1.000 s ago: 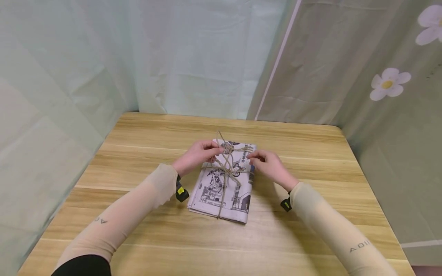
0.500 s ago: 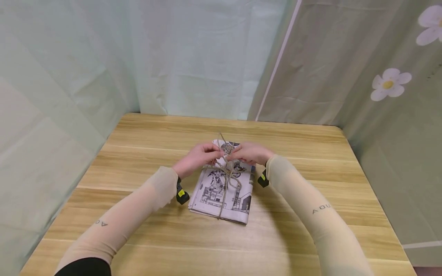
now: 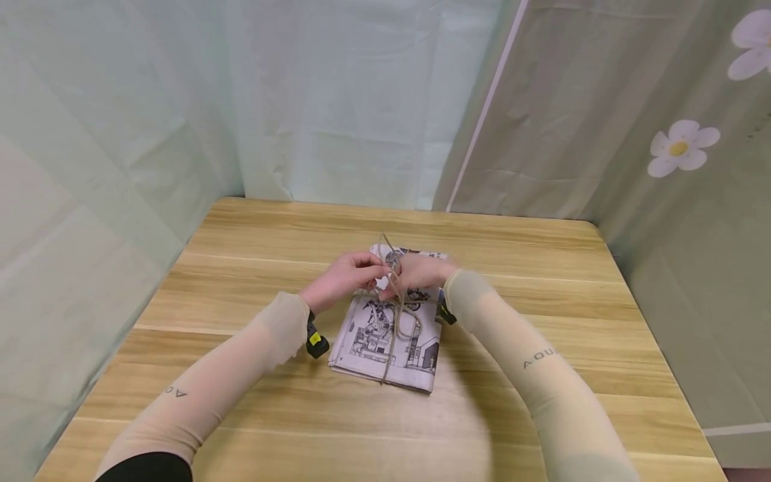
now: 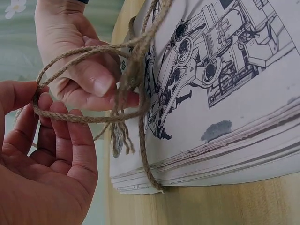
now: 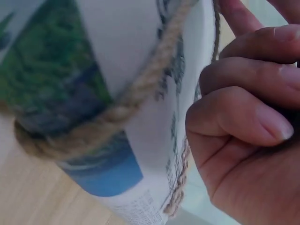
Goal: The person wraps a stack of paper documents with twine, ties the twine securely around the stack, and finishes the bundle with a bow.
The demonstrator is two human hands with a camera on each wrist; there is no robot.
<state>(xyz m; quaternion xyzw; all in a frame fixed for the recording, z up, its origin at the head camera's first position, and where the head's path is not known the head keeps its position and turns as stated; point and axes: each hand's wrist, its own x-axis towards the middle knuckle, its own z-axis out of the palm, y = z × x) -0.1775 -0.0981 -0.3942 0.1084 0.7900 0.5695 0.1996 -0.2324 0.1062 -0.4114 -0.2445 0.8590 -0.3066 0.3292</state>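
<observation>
A folded stack of printed newspapers (image 3: 361, 361) lies on the wooden table, bound crosswise with brown twine (image 4: 140, 61). My left hand (image 3: 346, 278) pinches a raised loop of that twine between thumb and fingertips, left of the knot. From the right, my right hand (image 3: 418, 271) reaches over the stack to the knot. In the left wrist view its fingertips are behind the hanging frayed twine ends, beside the loop. The right wrist view shows its fingers (image 5: 229, 112) curled close to the paper's edge; I cannot tell whether twine is between them.
The wooden table (image 3: 253, 402) runs out around the stack on all sides. Pale curtains (image 3: 349, 100) hang behind and beside it, with white flowers printed on the right one. Each wrist carries a small black camera (image 3: 316, 340).
My right hand has moved left from the stack's right edge, meeting the left hand and then dipping toward the knot. The left hand stays almost in place with its twine loop.
</observation>
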